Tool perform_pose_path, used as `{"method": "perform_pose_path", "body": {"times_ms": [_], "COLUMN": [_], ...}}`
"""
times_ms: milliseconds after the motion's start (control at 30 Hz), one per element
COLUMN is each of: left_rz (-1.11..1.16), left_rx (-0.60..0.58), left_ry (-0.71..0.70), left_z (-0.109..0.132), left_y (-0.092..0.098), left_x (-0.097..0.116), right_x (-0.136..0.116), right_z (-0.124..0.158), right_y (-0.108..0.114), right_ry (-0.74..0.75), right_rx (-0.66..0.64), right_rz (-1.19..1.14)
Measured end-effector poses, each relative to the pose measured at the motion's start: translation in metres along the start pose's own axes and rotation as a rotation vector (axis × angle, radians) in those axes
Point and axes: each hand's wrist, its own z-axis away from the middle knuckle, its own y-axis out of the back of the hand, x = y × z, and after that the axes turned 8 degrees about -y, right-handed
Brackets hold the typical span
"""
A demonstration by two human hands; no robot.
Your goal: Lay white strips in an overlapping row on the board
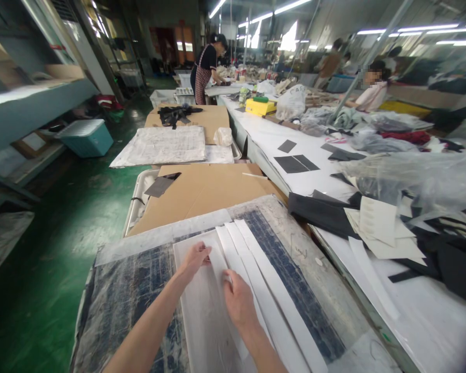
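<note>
"Left hand (197,257) pinching the white sheet (216,261)?"
"Yes, near its far end; the right hand (238,300) curls against it, grip unclear."
"Which way does it point?"
"Lengthwise away from the wearer, far end leaning left, beside overlapping white strips (274,290)."
"Underneath?"
"Worn, blue-patched table (140,290); beyond, brown cardboard (202,191), green floor (54,280), an aproned co-worker (205,72)."
</note>
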Motion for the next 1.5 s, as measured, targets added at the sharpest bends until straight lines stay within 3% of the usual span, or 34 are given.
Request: {"method": "perform_pose_path", "body": {"times_ms": [167,367,867,1133,1233,1300,1500], "left_rz": [-0.39,-0.685,-0.855,-0.959,-1.009,-1.024,-1.02], "left_rx": [0.06,0.139,0.138,0.178,0.209,0.181,-0.158], "left_ry": [-0.03,-0.088,0.065,0.042,-0.055,-0.198,-0.662], "left_z": [-0.035,-0.053,-0.06,-0.061,-0.056,-0.047,0.005], "left_y": [0.008,0.013,0.006,0.004,0.003,0.001,0.0], "left_x": [-0.003,0.002,0.014,0.011,0.014,0.015,-0.003], "right_x": [-0.011,-0.022,-0.021,-0.023,-0.025,-0.025,-0.024], "right_z": [-0.017,-0.032,-0.045,-0.044,-0.043,-0.042,-0.043], "right_y": [-0.008,-0.013,-0.018,-0.018,-0.019,-0.02,-0.023], "right_ry": [-0.039,-0.073,-0.108,-0.118,-0.107,-0.099,-0.076], "right_rx": [0.018,0.01,-0.001,-0.018,-0.019,-0.021,-0.028], "right_rz": [0.05,0.134,0.314,0.382,0.412,0.431,0.46]}}
